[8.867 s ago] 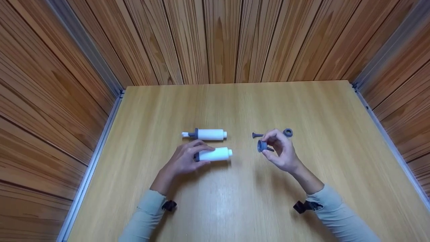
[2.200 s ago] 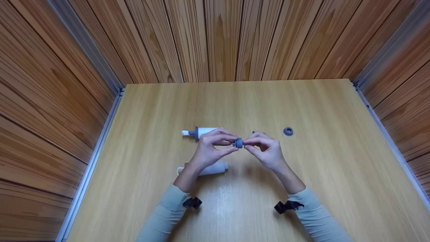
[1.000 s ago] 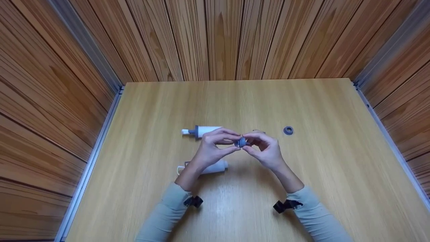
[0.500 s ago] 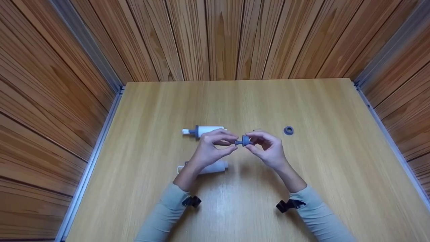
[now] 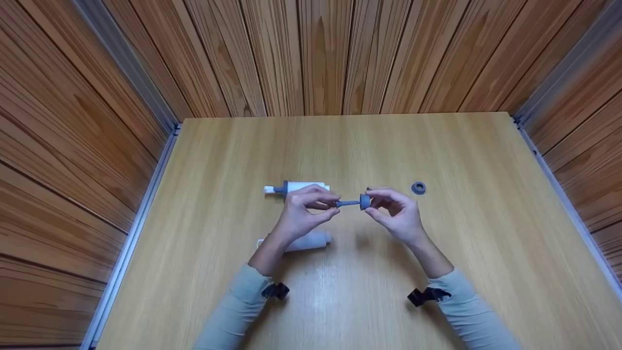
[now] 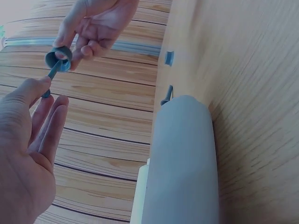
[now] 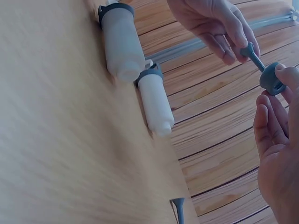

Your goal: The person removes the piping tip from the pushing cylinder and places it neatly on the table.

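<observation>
My left hand [image 5: 306,211] pinches the flared end of a thin grey-blue stem [image 5: 348,203] between thumb and fingertips, above the table. At the stem's other end is a short grey-blue cup-shaped cap [image 5: 365,201], which my right hand [image 5: 398,214] pinches by its rim. In the left wrist view the stem runs into the open cap [image 6: 59,58]; how deep it reaches is hidden. Below my left hand lies a white bottle [image 5: 311,240] with a dark collar [image 7: 120,8]. A second white bottle [image 5: 303,186] with a grey collar and white tip lies behind that hand.
A loose grey ring [image 5: 418,188] lies on the table [image 5: 461,243] at the right. Another flared stem [image 7: 178,210] lies behind my right hand, mostly hidden in the head view. Wood-panelled walls [image 5: 320,58] stand at the back and sides.
Over the last second my right hand has moved right with the cap, and more of the stem shows. Earlier, my left hand was on the front bottle, which now lies nearer.
</observation>
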{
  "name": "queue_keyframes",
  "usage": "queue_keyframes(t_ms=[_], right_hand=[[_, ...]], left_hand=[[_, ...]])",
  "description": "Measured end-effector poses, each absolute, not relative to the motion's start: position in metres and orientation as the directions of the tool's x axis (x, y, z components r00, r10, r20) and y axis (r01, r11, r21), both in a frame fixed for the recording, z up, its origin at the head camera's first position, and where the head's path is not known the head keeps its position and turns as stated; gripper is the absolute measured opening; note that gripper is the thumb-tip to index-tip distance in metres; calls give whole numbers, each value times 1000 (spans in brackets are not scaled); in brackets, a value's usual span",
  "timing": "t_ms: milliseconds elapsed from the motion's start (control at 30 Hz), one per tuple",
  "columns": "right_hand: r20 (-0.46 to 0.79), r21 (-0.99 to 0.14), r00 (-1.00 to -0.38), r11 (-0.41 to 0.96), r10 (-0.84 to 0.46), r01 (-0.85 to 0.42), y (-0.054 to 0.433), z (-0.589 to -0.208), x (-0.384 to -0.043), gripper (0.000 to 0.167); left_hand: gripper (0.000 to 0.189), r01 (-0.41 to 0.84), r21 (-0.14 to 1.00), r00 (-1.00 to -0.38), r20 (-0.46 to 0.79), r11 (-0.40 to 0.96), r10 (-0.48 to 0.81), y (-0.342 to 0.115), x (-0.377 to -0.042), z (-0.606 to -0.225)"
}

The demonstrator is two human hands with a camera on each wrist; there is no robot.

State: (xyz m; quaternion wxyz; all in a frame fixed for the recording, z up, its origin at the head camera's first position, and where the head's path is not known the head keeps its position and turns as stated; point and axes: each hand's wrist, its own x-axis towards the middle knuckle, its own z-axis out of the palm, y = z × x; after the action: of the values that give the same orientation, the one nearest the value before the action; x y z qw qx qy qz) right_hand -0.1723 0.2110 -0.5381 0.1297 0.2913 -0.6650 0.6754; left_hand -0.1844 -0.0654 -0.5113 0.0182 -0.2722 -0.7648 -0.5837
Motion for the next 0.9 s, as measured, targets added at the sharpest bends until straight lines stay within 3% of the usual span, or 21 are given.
queue_keyframes(t_ms=[900], right_hand=[[511, -851, -848, 52, -140, -522, 296, -551, -154, 40]], left_hand=[[28, 383, 911, -849, 281, 155, 447, -1, -175, -514]])
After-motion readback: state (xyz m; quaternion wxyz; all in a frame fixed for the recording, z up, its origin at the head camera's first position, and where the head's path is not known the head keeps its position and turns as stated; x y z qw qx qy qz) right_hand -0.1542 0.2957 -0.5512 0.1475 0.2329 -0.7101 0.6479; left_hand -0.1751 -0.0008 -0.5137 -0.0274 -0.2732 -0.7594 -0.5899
